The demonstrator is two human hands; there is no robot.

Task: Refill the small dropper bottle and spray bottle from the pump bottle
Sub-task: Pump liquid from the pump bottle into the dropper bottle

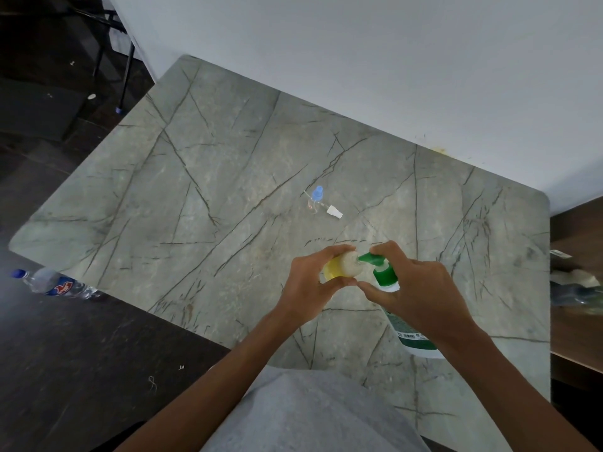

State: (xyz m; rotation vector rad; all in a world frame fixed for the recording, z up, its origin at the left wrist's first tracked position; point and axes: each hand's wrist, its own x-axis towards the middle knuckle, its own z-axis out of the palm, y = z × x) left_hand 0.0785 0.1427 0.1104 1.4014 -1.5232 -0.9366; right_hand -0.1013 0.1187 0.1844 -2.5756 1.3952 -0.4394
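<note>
Pump bottle (385, 278) is gripped by the right hand (421, 288), small yellowish bottle (346, 267) by the left hand (306, 282), at the spout.

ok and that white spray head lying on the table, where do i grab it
Pinch the white spray head across its stubby body, coming from above at its right end. It lies flat on the table, and its thin tube runs left beside the blue-capped bottle, so that side is crowded.
</note>
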